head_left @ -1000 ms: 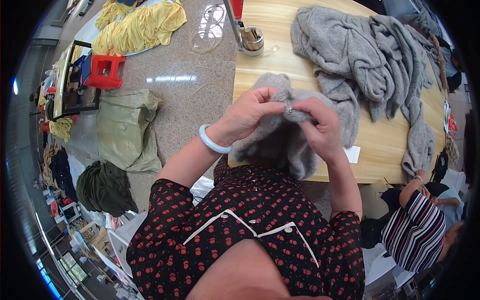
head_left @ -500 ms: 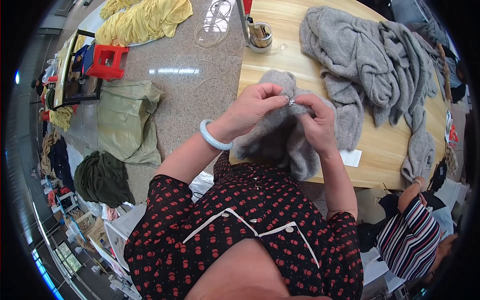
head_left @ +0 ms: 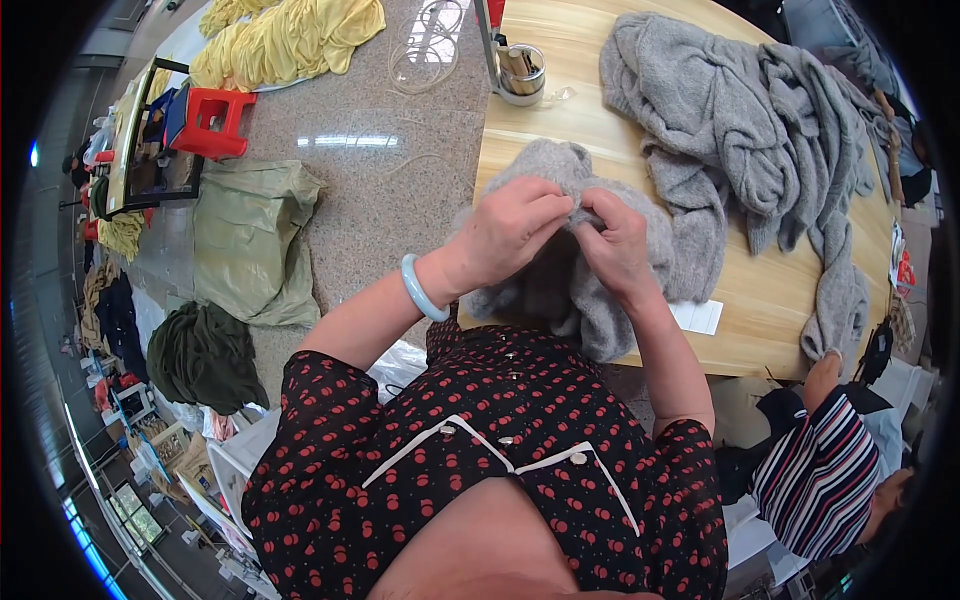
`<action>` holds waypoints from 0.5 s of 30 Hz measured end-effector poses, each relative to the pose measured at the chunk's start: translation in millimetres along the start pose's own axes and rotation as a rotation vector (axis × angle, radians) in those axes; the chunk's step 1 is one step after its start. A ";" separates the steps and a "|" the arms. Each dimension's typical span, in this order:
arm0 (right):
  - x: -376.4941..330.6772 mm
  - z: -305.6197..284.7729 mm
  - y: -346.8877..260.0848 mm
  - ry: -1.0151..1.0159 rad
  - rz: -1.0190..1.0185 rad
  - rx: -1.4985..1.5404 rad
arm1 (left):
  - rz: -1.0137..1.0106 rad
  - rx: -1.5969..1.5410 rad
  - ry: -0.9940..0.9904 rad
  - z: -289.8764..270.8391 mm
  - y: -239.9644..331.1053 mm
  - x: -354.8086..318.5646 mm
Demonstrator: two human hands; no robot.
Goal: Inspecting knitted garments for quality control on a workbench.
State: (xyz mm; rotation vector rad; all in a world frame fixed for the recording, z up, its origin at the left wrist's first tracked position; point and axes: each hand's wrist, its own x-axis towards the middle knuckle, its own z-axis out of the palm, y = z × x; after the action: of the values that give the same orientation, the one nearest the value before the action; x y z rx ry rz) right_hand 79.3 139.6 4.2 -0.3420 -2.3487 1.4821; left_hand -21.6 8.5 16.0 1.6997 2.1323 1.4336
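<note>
A fuzzy grey knit garment (head_left: 548,158) lies bunched at the table's near left edge, part of it hanging over towards my lap. My left hand (head_left: 512,228), with a pale bangle (head_left: 424,288) on its wrist, pinches the knit between thumb and fingers. Close beside it, my right hand (head_left: 618,245) is also pinched on the knit, its fingertips almost meeting the left ones. Whatever sits between the fingertips is covered by them. Below the hands a dark fold opens in the garment.
More grey knitwear (head_left: 735,125) is heaped across the wooden table (head_left: 580,60). A metal cup of tools (head_left: 522,78) stands at its left edge; a white paper (head_left: 698,316) lies near the front. At right sits a person in stripes (head_left: 825,475). A red stool (head_left: 215,122) stands left.
Both hands have turned inward and drawn their fingertips together. The small shiny piece visible between them before is now covered. At the right, the other person's arm has shifted slightly.
</note>
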 end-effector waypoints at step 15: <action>13.0 -12.8 5.0 -0.160 -0.138 -0.116 | 0.078 0.070 -0.040 6.5 -17.7 -10.8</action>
State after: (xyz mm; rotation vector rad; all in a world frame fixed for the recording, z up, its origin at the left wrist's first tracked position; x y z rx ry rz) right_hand 72.7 157.2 6.8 -0.0891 -2.5331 1.3583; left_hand -26.8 4.7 -4.8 1.8393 2.1424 1.3457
